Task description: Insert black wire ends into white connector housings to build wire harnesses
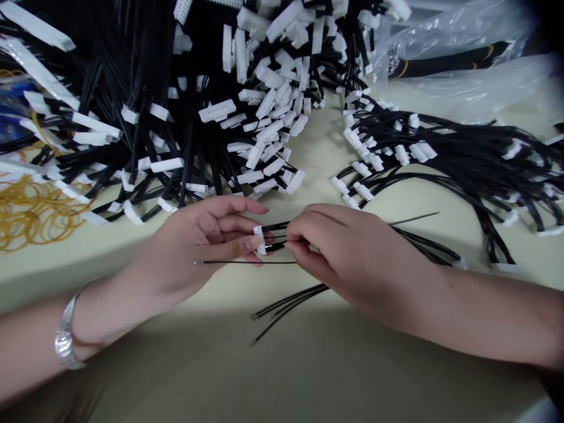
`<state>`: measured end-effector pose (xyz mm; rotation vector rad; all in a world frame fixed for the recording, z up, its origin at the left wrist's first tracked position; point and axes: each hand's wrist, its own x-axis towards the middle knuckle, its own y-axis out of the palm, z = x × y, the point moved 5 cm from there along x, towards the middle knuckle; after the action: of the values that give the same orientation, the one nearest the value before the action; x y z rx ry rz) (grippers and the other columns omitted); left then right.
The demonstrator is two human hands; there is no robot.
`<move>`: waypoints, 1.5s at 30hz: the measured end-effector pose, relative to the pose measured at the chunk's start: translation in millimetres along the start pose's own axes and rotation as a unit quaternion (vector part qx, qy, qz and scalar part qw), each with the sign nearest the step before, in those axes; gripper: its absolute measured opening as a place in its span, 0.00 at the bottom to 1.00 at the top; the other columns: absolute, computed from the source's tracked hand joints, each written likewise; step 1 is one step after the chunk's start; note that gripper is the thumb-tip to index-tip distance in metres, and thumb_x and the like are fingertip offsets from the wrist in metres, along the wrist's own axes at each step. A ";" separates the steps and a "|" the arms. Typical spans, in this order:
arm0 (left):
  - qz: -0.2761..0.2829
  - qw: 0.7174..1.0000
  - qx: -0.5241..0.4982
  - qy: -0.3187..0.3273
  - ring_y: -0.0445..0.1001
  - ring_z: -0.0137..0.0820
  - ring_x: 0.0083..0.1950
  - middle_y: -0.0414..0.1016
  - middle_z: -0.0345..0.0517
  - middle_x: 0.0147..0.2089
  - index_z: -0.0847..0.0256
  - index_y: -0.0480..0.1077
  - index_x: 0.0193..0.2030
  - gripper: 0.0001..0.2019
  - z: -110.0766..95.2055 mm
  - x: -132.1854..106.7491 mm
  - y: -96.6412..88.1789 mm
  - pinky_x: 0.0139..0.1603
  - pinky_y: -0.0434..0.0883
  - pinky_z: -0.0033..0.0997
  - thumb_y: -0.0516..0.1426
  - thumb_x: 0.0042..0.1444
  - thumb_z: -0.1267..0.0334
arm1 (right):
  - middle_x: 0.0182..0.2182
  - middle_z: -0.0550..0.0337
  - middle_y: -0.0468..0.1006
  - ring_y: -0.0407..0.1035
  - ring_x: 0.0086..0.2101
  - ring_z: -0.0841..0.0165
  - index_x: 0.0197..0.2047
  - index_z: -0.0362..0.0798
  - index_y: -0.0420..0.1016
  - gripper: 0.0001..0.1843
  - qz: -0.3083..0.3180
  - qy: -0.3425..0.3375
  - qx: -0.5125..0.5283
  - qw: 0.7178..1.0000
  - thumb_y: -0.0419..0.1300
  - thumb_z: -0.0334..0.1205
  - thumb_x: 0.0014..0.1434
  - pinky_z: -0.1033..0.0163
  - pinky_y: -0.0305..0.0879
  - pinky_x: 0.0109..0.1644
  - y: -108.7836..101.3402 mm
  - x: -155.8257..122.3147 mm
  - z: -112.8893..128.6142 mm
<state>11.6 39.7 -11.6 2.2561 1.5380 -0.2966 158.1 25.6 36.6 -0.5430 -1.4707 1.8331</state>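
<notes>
My left hand [207, 241] pinches a small white connector [259, 239] between thumb and fingers, just above the pale table. My right hand [339, 247] is closed on thin black wires [282, 229] that run into that connector from the right. More loose black wires [286, 299] trail out below my right hand, and one thin wire [233, 262] sticks out leftward under my left fingers. A silver bracelet [66, 341] sits on my left wrist.
A big heap of black cable harnesses with white connectors [198, 100] fills the back left and middle. A smaller bundle [440, 158] lies at right. Yellow rubber bands [30, 211] lie at far left. A clear plastic bag [462, 59] sits at back right on the beige table [282, 364].
</notes>
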 end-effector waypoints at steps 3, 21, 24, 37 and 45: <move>0.000 1.000 -0.014 0.001 0.76 0.24 0.29 0.79 0.38 0.33 0.58 0.71 0.40 0.13 -0.5 -0.2 0.8 0.32 0.74 0.20 0.63 0.47 0.72 | 0.25 0.56 0.71 0.65 0.28 0.69 0.30 0.42 0.71 0.10 -0.010 -0.006 -0.010 1.000 0.50 0.29 0.59 0.66 0.57 0.29 0.1 0.3 2.3; 0.001 1.000 -0.013 0.024 0.76 0.24 0.29 0.78 0.38 0.30 0.60 0.69 0.40 0.12 -1.5 0.3 0.6 0.31 0.74 0.20 0.63 0.47 0.71 | 0.23 0.55 0.70 0.66 0.27 0.67 0.27 0.41 0.71 0.12 -0.024 -0.037 -0.022 0.999 0.51 0.29 0.60 0.64 0.60 0.29 2.0 -1.2 6.2; 0.003 0.999 -0.007 0.031 0.76 0.24 0.28 0.77 0.38 0.31 0.60 0.69 0.40 0.12 -0.9 -0.3 -0.9 0.31 0.74 0.20 0.62 0.48 0.71 | 0.23 0.55 0.70 0.65 0.26 0.67 0.26 0.40 0.71 0.13 -0.028 -0.049 -0.026 0.998 0.51 0.29 0.60 0.63 0.60 0.28 3.0 -1.8 7.5; 0.006 0.999 -0.017 0.033 0.76 0.24 0.30 0.77 0.37 0.30 0.59 0.68 0.40 0.13 -0.2 0.1 -1.9 0.31 0.74 0.19 0.63 0.48 0.71 | 0.29 0.49 0.72 0.66 0.32 0.63 0.33 0.37 0.75 0.13 -0.080 -0.082 0.010 0.993 0.51 0.32 0.62 0.58 0.64 0.33 1.9 1.2 11.7; -0.012 0.999 0.024 0.035 0.76 0.23 0.30 0.76 0.36 0.29 0.59 0.68 0.39 0.12 -3.0 -1.7 -0.3 0.31 0.72 0.15 0.63 0.48 0.71 | 0.30 0.58 0.74 0.66 0.30 0.70 0.32 0.45 0.76 0.14 -0.081 -0.107 -0.005 0.991 0.49 0.31 0.62 0.64 0.62 0.32 1.1 0.5 20.1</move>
<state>10.6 39.6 -8.3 2.3088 1.6114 -0.2678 143.3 12.6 40.9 -0.2294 -1.6152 1.7998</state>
